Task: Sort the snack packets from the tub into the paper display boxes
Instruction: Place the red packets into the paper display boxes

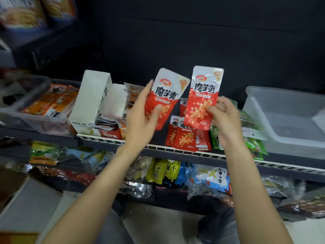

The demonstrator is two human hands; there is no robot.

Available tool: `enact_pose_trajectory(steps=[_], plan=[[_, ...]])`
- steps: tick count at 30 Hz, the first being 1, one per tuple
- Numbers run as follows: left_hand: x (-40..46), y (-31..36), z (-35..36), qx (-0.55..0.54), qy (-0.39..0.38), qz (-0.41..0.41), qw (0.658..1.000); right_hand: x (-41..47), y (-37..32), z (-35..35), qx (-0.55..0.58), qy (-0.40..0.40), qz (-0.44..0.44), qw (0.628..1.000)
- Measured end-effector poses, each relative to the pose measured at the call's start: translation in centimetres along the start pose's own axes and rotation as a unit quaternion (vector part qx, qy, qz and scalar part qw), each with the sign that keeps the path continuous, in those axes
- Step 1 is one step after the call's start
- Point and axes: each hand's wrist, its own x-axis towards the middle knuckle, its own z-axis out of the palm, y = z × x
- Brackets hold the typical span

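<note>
snack packets, two of the red-and-white kind, are held up above the middle of the shelf (175, 150), one in each hand. left hand (140, 124) grips the left packet (164, 97) with the thumb across its lower front and the fingers behind; this packet tilts to the right. right hand (223, 118) pinches the right packet (204, 97) at its lower right edge; this packet stands nearly upright. more red packets (186, 134) lie flat near the front edge of the shelf, just below the two held ones, with green packets (253, 136) beside them toward the right. a clear tub (284, 124) stands at the right end of the shelf; no packets can be seen inside it. the white paper display box (95, 99) stands left of centre, with orange packets (131, 95) upright beside it.

step in hand, as judged: matching like packets before loading them into a box. procedure: square the two packets face to face, printed sides the same way, top seals level. keep the grip low so the upper edges enter the box first. insert upright, parallel to packets already standing. risk: glossy film is likely to slide in a light pinch.
</note>
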Motion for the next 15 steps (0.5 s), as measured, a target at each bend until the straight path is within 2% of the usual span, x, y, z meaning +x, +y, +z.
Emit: enact_pose_trajectory(steps=[3, 8, 12, 15], plan=[[1.7, 0.7, -5.0, 0.006, 0.066, 0.09, 0.994, -0.5, -1.2, 2.4, 0.078, -0.048, 0.003, 0.996], [3.9, -2.1, -12.1, 0.035, 0.092, 0.075, 0.992, -0.8, -1.2, 6.4, 0.089, -0.093, 0.006, 0.992], [4.3, -5.7, -14.4, 0.045, 0.052, 0.05, 0.996, -1.1, -1.0, 9.2, 0.056, -0.089, -0.035, 0.994], [4.1, -8.9, -15.2, 0.128, -0.004, 0.015, 0.992, -1.0, -1.3, 11.1, 0.044, -0.088, -0.049, 0.994]])
